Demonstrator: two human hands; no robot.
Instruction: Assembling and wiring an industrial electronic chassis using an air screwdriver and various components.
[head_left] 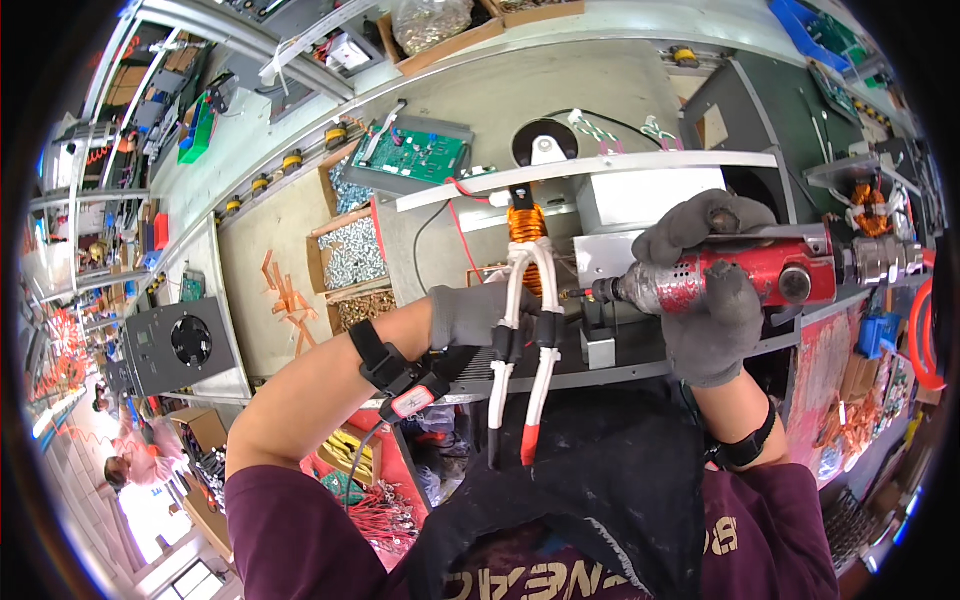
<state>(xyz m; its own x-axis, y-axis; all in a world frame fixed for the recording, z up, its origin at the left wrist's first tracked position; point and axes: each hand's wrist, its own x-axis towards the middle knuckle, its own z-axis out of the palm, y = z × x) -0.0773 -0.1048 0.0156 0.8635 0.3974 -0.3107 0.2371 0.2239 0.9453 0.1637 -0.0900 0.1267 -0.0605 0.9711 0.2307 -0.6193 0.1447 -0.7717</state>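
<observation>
I am facing 1 long, pale-green bench [250,145] that is running across in front of me and bending toward the left rim. Metal racks [85,200] are crowding the far left. Lower down there, a white patch of light [150,525] is glaring. On my right, a scuffed red panel [815,385] is showing, and a light strip [908,520] is gleaming near the rim.

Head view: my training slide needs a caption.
Gloved right hand gripping a red power tool, gloved left hand near an orange coil with white leads.
</observation>
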